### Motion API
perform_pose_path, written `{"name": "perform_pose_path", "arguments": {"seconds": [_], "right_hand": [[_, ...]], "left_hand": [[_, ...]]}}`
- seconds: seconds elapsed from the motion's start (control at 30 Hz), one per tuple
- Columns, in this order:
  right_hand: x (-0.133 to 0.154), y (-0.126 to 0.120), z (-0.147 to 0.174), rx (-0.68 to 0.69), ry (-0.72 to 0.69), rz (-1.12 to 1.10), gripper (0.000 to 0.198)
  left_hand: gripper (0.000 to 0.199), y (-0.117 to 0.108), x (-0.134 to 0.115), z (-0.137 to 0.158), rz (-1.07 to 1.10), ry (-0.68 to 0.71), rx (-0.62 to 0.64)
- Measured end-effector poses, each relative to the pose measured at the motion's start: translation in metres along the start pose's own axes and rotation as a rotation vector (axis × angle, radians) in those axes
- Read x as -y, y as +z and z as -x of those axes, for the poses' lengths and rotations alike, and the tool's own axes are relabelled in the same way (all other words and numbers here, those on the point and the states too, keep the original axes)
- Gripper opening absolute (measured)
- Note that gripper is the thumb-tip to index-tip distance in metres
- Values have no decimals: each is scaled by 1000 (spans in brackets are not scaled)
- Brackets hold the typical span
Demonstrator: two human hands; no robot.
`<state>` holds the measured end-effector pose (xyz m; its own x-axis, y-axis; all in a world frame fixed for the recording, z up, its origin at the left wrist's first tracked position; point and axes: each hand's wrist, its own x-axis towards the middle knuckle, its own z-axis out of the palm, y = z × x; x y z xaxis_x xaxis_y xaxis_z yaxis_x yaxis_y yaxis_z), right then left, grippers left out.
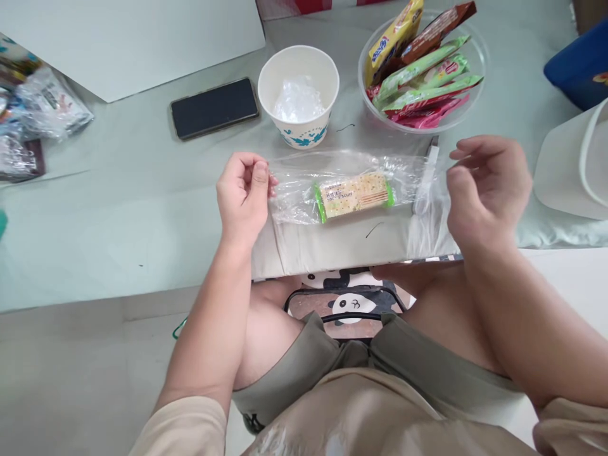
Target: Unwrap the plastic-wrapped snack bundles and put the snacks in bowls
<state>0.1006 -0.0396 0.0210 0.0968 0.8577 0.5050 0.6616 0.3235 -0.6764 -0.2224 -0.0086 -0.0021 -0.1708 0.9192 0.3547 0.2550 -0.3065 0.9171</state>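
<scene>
A clear plastic bag [289,206] lies stretched across the front of the table, with a green-and-yellow biscuit packet [356,195] inside it. My left hand [244,196] is closed, thumb against fingers, pinching the bag's left end. My right hand [489,187] hovers just past the bag's right end, fingers loosely curled and thumb apart from them, with nothing visible in its grip. Between the packet and my right hand lies a slim whitish tool [426,177], whose kind I cannot make out.
Behind the bag stand a paper cup [299,136] with clear plastic in it and a round clear tub [482,63] of several snack packets. A phone [213,109] lies left of the cup. Wrapped items [47,104] sit far left, a white container [563,168] far right.
</scene>
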Motion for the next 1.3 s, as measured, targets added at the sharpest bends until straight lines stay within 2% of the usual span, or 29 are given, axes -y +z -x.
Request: {"name": "perform_pose_path", "arguments": {"seconds": [0.1, 0.13, 0.17, 0.27, 0.33, 0.4, 0.47, 0.53, 0.6, 0.67, 0.73, 0.8, 0.87, 0.97, 1.1, 1.17, 1.27, 1.3], "right_hand": [[-2, 0, 1, 194, -235, 40, 59], [-1, 1, 1, 211, -261, 76, 61], [0, 2, -1, 176, -253, 114, 53], [2, 12, -10, -113, -70, 123, 11], [2, 20, -18, -275, 110, -38, 3], [4, 26, -22, -322, 245, -269, 4], [11, 30, -20, -262, 239, -462, 6], [23, 31, -13, -133, 95, -494, 9], [33, 33, -6, 54, -108, -349, 12], [40, 38, -1, 227, -274, -136, 19], [41, 45, -1, 338, -346, 33, 34], [40, 51, -3, 392, -324, 172, 50], [40, 54, -5, 429, -289, 288, 56], [42, 49, -4, 440, -285, 386, 49], [41, 38, -2, 404, -320, 377, 28], [39, 34, -1, 372, -364, 354, 20], [42, 29, 0, 333, -459, 300, 18], [44, 27, 1, 333, -485, 267, 18]], "left_hand": [[40, 3, 9, -9, 3, -54, -9], [39, 3, 12, -13, -3, -63, -19], [37, 4, 15, -17, -10, -72, -33], [29, 5, 23, -31, -49, -91, -76], [26, 5, 29, -39, -82, -108, -93], [24, 4, 34, -44, -124, -131, -106], [21, 2, 38, -46, -193, -154, -132], [15, -1, 35, -45, -299, -133, -207], [9, -4, 26, -39, -423, -20, -304], [12, -3, 10, -27, -521, 177, -322], [5, 3, -8, -12, -553, 325, -162], [12, 11, -24, 4, -600, 382, 104], [26, 18, -36, 16, -669, 357, 313], [35, 22, -43, 25, -773, 282, 505], [32, 15, -44, 25, -757, 284, 583], [26, 12, -43, 24, -718, 329, 568], [8, 12, -44, 25, -666, 423, 528], [9, 12, -45, 26, -647, 448, 516]]}}
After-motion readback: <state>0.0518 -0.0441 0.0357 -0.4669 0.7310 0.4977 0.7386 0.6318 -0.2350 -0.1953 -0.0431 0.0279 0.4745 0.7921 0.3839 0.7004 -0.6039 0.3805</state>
